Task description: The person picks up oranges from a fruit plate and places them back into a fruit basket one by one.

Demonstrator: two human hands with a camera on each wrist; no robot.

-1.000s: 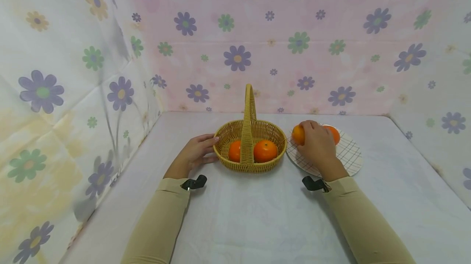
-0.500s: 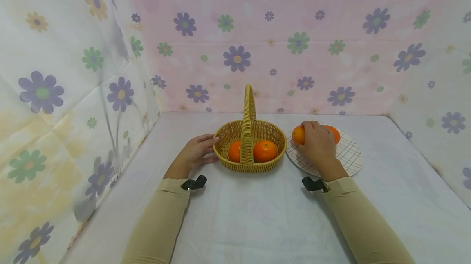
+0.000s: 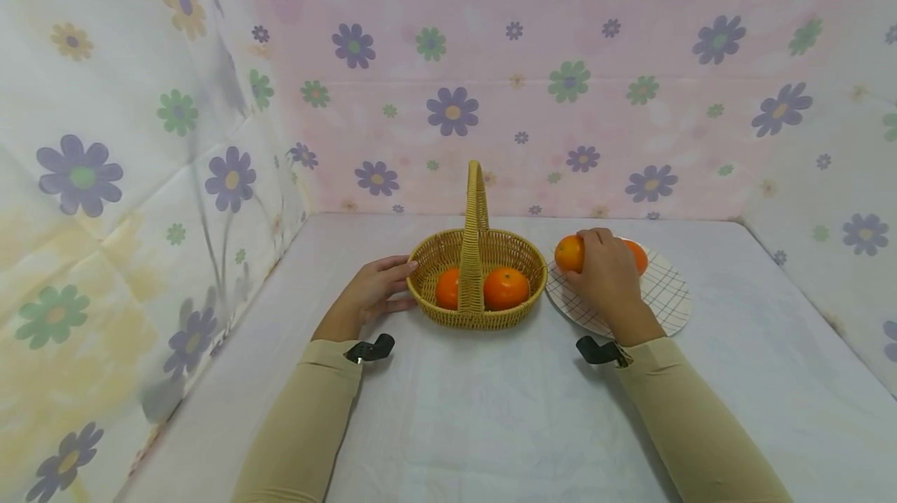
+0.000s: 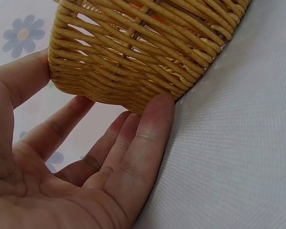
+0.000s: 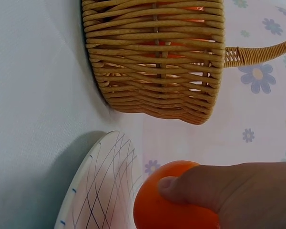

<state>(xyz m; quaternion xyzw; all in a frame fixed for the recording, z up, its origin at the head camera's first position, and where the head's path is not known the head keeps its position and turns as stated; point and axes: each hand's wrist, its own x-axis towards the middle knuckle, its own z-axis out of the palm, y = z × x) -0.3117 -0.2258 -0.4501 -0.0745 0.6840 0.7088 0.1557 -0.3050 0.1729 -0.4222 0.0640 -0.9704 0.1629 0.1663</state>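
A yellow-brown wicker basket (image 3: pixel 434 316) with a tall arched handle stands upright on the white cloth. Inside it lie two oranges, one right of the handle (image 3: pixel 506 289) and one partly hidden behind it. My left hand (image 3: pixel 374 289) holds the basket's left end, thumb at the rim and the other fingers against the woven side, the little finger low near the base. My right hand (image 3: pixel 608 273) grips an orange (image 3: pixel 569 254) over the plate's left part, its thumb (image 5: pixel 190 187) pressed on the peel. Another orange (image 3: pixel 636 257) shows behind that hand, partly covered.
A round white plate (image 3: pixel 662 297) with a dark grid pattern lies just right of the basket. Flowered cloth walls (image 3: pixel 518 98) enclose the back and both sides. A black wrist-camera mount (image 3: pixel 597 349) sticks out from each sleeve.
The orange in my right hand has risen very slightly and shows a bit more of itself. My left hand and the basket stay where they were.
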